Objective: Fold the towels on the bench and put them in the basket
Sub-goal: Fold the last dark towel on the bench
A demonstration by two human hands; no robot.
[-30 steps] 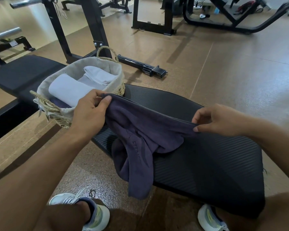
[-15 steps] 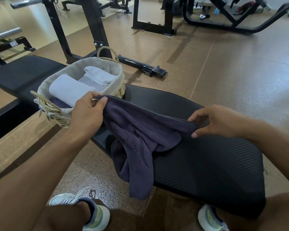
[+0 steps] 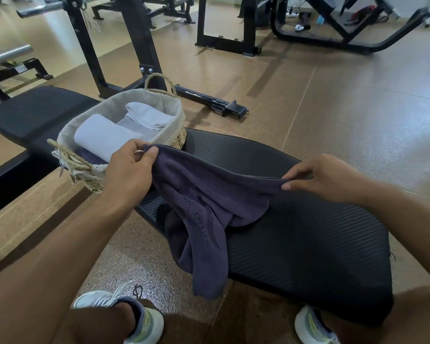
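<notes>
Two pale folded towels [image 3: 104, 139] already lie in the lined woven straw basket [image 3: 117, 112]. The dark purple terry towel [image 3: 209, 209], unfolded, hangs over the black padded tabletop [image 3: 308, 232], its top edge pinched in the grip of left hand [image 3: 128, 171] and right hand [image 3: 325, 177].

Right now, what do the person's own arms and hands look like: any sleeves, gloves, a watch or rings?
Both forearms are bare as far as the frame shows; no sleeve or cuff comes into view. The left hand and the right hand wear no gloves. No watch, band or ring shows on either wrist or on the visible fingers.
</notes>
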